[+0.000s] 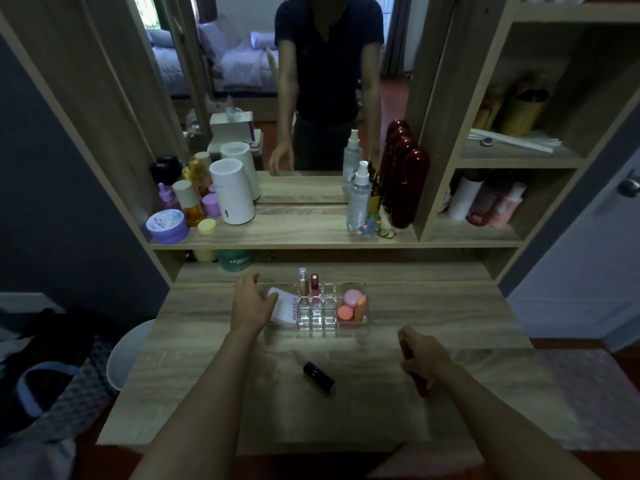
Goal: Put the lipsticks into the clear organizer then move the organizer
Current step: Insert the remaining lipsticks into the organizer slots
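The clear organizer (317,322) sits at the back middle of the wooden table. Two lipsticks stand upright in its rear slots: a pale one with a clear cap (303,283) and a dark pink one (314,285). A white tube (286,306) lies in its left section; pink and orange pots (352,304) fill the right section. My left hand (252,301) rests on the organizer's left end, fingers curled over it. A black lipstick (318,377) lies on its side on the table in front. My right hand (420,356) is closed around a dark red lipstick (419,384), right of the black one.
A shelf above holds jars, bottles, a white cylinder (232,192), a spray bottle (359,197) and a dark red case (408,188) before a mirror. A green jar (237,260) sits under the shelf. A white stool (130,353) stands left of the table.
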